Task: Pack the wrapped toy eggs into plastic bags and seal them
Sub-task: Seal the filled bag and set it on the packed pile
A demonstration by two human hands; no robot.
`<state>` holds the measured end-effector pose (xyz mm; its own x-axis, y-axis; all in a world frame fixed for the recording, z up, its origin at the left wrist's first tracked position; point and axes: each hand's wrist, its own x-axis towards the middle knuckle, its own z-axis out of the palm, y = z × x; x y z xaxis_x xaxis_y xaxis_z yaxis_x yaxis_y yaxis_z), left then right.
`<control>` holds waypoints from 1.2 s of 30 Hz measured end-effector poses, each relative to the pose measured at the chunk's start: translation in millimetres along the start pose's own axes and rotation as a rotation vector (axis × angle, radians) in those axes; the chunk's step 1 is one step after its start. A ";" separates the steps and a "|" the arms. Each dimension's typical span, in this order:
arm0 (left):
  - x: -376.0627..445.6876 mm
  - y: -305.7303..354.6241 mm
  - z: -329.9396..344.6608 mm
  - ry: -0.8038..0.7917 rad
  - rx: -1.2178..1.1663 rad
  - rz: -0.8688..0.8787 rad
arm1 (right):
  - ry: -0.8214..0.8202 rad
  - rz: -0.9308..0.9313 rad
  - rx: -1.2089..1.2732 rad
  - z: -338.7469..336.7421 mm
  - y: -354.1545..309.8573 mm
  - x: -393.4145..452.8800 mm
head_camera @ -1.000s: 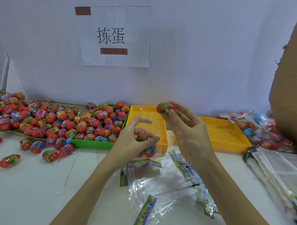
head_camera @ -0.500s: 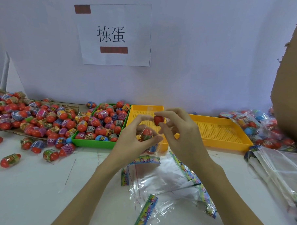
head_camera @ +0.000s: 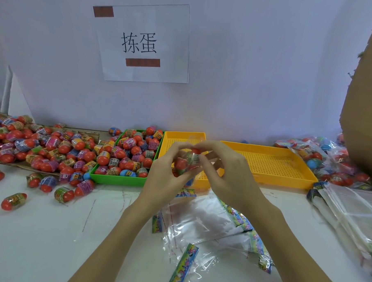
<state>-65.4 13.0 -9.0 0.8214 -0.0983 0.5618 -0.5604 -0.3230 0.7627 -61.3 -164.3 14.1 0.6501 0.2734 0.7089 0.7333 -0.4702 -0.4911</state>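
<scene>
Both hands raised over the middle of the table (head_camera: 38,241), in front of the near rim of the small yellow tray (head_camera: 182,138). Left hand (head_camera: 168,174) has fingers curled round a clear plastic bag (head_camera: 185,162) with red wrapped eggs inside. Right hand (head_camera: 228,172) pinches a red egg (head_camera: 195,151) at the bag's top, thumb and fingertips clamped on it; the two hands touch. Green tray (head_camera: 115,179) full of eggs sits just left of the small yellow tray. Loose egg pile (head_camera: 31,147) along the table's far left edge, with a few strays nearer. Larger yellow tray (head_camera: 271,166) to the right. Empty bags (head_camera: 202,222) lie flat near the front edge under the wrists. Filled bags (head_camera: 320,159) at the far right corner, and a bag stack (head_camera: 348,209) at the right edge. Paper sign (head_camera: 142,43) on the wall.
</scene>
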 end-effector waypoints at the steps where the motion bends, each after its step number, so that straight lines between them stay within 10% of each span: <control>1: -0.3 0.3 -0.5 -0.004 0.008 0.008 | -0.006 0.000 0.005 0.8 -0.6 -0.2; 36: 1.0 6.0 -1.5 0.006 -0.396 -0.360 | 0.267 0.014 -0.128 -1.5 -10.0 2.3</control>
<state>-68.1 12.4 -3.5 0.9691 -0.0407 0.2433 -0.2415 0.0444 0.9694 -67.4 -160.3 21.4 0.5723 0.0437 0.8189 0.6826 -0.5787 -0.4462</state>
